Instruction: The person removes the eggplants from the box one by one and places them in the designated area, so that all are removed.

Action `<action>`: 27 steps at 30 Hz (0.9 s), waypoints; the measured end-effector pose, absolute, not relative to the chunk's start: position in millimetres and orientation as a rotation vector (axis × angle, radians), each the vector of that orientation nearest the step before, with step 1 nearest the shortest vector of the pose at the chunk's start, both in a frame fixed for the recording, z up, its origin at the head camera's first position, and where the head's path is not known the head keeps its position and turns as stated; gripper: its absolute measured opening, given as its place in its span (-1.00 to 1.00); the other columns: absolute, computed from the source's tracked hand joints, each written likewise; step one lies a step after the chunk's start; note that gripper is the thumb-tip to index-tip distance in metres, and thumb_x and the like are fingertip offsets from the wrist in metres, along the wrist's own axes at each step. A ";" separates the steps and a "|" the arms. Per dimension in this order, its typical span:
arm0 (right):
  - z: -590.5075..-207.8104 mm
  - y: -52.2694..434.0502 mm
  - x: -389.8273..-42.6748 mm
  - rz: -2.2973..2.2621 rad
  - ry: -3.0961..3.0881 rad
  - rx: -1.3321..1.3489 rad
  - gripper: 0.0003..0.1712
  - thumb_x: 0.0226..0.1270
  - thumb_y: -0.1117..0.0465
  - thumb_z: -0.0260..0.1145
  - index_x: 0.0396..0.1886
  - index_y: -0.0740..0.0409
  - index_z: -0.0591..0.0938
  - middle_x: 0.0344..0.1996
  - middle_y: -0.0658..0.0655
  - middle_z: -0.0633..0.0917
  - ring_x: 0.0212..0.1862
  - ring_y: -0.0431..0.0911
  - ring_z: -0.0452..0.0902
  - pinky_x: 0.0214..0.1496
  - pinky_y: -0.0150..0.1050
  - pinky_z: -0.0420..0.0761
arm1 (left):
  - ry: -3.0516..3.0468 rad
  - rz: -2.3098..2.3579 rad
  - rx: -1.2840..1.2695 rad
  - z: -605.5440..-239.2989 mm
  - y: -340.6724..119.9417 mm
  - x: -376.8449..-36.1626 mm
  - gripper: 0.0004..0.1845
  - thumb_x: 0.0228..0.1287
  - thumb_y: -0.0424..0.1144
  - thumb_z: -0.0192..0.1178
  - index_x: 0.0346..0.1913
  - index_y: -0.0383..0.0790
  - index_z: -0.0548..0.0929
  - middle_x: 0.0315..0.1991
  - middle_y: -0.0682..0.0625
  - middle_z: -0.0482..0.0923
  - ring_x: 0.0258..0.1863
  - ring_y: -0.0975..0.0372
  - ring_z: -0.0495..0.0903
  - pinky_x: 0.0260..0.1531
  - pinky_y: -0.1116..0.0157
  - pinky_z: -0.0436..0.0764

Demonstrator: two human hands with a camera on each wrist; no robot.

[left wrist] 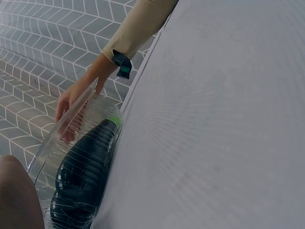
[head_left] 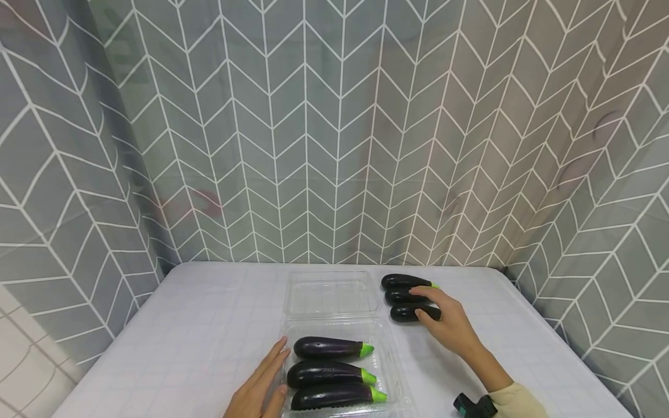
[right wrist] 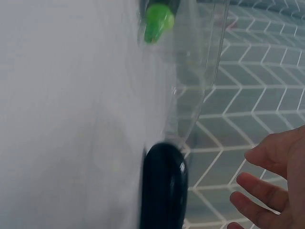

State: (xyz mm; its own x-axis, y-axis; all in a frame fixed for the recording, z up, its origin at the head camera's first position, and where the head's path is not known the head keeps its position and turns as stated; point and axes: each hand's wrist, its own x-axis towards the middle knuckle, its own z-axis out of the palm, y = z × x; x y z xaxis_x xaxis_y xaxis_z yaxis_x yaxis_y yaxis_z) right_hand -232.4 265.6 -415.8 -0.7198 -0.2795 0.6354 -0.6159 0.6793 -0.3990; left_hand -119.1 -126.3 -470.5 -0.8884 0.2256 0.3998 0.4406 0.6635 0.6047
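Note:
An open clear plastic clamshell lies on the table, its lid [head_left: 329, 293] folded back and its tray [head_left: 391, 363] in front. Three dark purple eggplants with green stems [head_left: 326, 347] [head_left: 324, 373] [head_left: 331, 396] lie side by side in the tray. My left hand [head_left: 266, 377] rests flat against the tray's left side, fingers straight. Three more eggplants [head_left: 405, 281] [head_left: 399, 296] [head_left: 407, 314] lie on the cloth to the right of the lid. My right hand [head_left: 424, 302] hovers over the two nearer ones with loosely spread fingers [right wrist: 267, 191], apart from the eggplant [right wrist: 163, 191] in the right wrist view.
A white checked cloth [head_left: 209, 325] covers the table. Grey chevron-patterned curtains [head_left: 334, 145] close it in at the back and on both sides. The table's right edge runs close to the curtain [head_left: 585, 278].

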 end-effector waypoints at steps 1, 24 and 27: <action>-413.3 261.4 -230.6 0.835 -2.349 0.716 -0.48 0.09 0.37 0.38 0.10 0.02 0.55 0.05 -0.03 0.57 0.17 -0.09 0.39 0.16 -0.44 0.29 | -2.590 -1.050 -0.528 -470.9 -126.3 -119.2 -0.35 0.30 -0.23 0.16 0.42 -0.12 0.19 0.44 0.18 -0.03 0.33 0.29 0.10 0.11 0.10 0.27; -387.2 204.9 -196.2 0.899 -2.276 0.972 -0.47 0.14 0.38 0.34 0.12 -0.05 0.53 0.06 -0.03 0.56 0.12 -0.12 0.42 0.15 -0.39 0.36 | -2.576 -1.032 -0.491 -472.9 -125.1 -121.4 -0.35 0.26 -0.26 0.19 0.39 -0.19 0.25 0.43 0.14 0.02 0.31 0.24 0.15 0.11 0.11 0.28; -387.2 199.5 -194.0 0.899 -2.247 1.003 -0.46 0.11 0.40 0.35 0.10 -0.03 0.54 0.04 -0.03 0.57 0.10 -0.11 0.44 0.16 -0.40 0.35 | -2.568 -1.030 -0.502 -473.3 -125.0 -121.7 -0.35 0.25 -0.27 0.20 0.39 -0.19 0.25 0.43 0.13 0.03 0.31 0.21 0.17 0.10 0.11 0.29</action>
